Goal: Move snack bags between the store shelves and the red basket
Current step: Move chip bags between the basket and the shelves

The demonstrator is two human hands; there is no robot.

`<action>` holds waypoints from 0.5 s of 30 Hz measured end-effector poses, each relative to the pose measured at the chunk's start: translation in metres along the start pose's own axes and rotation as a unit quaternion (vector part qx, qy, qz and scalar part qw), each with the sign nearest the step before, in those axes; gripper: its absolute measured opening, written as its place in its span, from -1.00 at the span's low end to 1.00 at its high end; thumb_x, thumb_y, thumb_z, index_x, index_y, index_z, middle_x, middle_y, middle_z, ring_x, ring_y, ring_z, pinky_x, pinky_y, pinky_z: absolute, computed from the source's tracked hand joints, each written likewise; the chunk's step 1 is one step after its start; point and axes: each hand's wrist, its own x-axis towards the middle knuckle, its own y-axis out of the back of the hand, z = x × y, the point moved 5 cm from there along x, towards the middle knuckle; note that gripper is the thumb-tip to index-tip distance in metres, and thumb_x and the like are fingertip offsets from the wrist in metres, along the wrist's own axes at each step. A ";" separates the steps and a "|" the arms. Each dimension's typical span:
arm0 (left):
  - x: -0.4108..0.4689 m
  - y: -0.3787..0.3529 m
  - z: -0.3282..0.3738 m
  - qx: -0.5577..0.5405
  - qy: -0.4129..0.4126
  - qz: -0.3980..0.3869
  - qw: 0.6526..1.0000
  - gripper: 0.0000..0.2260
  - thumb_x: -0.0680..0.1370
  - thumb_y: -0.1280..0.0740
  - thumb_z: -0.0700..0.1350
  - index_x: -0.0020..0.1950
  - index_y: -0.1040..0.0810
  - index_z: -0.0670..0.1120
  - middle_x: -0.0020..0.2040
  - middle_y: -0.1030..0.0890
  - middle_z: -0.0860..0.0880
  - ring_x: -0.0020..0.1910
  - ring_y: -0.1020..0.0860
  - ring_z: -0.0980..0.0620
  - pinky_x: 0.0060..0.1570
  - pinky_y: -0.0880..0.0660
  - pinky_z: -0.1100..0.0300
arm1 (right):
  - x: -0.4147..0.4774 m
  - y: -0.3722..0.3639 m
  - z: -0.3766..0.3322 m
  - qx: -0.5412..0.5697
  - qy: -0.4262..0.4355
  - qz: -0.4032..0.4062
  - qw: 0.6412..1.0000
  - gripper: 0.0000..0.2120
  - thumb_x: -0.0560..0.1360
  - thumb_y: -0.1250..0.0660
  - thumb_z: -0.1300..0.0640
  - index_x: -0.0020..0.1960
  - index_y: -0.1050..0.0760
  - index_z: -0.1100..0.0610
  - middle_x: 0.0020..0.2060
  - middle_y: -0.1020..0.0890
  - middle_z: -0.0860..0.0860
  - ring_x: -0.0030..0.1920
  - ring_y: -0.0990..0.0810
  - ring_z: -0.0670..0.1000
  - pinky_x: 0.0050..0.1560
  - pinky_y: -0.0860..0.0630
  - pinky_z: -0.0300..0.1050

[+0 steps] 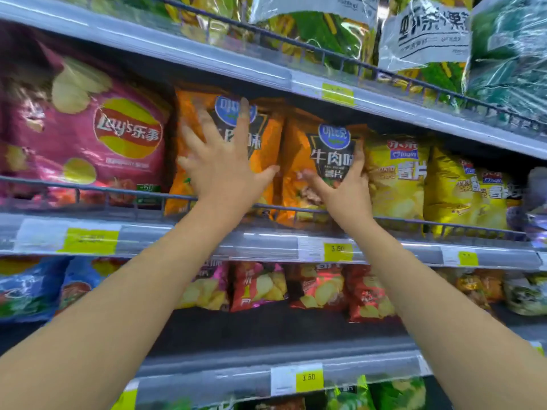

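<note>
Broadly, the shelf [177, 241] runs across the middle of the frame, with more shelves of snack bags above and below it. A wire rail lines its front edge. On it, at the left of the frame, stands a big pink bag [88, 134], upright and front outward. Beside it, at centre, the left orange bag [266, 137] and the right orange bag [299, 149] stand side by side behind the rail. Each has its long axis running top to bottom, logo end up and printed front facing the camera. Yellow bags [396, 179] stand upright just right of them.

Both bare forearms reach up from the lower corners. The left hand [222, 167] lies flat on the front of the left orange bag, fingers spread and pointing up. The right hand [343, 190] grips the right orange bag low down, thumb on its front and fingers curled round its right edge. A yellow price tag [338, 251] sits on the shelf edge below the right hand.
</note>
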 end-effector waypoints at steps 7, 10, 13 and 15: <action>0.006 -0.005 -0.013 -0.088 0.022 -0.057 0.994 0.05 0.28 -0.30 0.50 0.52 0.30 0.24 0.53 0.33 -0.24 0.42 -0.07 -0.49 0.22 -0.34 -0.33 | 0.002 -0.002 0.004 0.001 -0.004 -0.045 0.999 0.11 0.30 -0.32 -0.44 0.54 0.27 -0.08 0.41 -0.30 0.18 0.32 -0.40 0.20 0.27 -0.37 0.05; 0.006 -0.010 -0.012 -0.083 0.019 -0.062 0.994 0.05 0.27 -0.26 0.53 0.52 0.31 0.23 0.53 0.31 -0.24 0.39 -0.11 -0.49 0.17 -0.39 -0.31 | 0.001 -0.006 0.003 -0.035 -0.025 -0.071 0.997 0.10 0.33 -0.28 -0.44 0.52 0.37 -0.08 0.42 -0.24 0.22 0.33 -0.37 0.25 0.29 -0.34 0.10; 0.006 -0.012 -0.011 -0.087 0.015 -0.079 0.993 0.05 0.27 -0.23 0.55 0.51 0.32 0.24 0.53 0.32 -0.23 0.42 -0.05 -0.50 0.22 -0.32 -0.38 | -0.003 -0.002 0.000 -0.054 -0.052 -0.096 0.993 0.06 0.38 -0.27 -0.40 0.51 0.41 -0.09 0.43 -0.17 0.29 0.35 -0.33 0.28 0.34 -0.28 0.09; 0.003 -0.008 -0.012 -0.095 0.003 -0.079 0.992 0.02 0.28 -0.15 0.58 0.52 0.31 0.22 0.53 0.33 -0.22 0.45 0.02 -0.48 0.30 -0.18 -0.42 | -0.006 0.001 -0.002 -0.065 -0.060 -0.097 0.991 0.04 0.39 -0.24 -0.41 0.51 0.41 -0.10 0.41 -0.18 0.32 0.34 -0.33 0.30 0.34 -0.27 0.11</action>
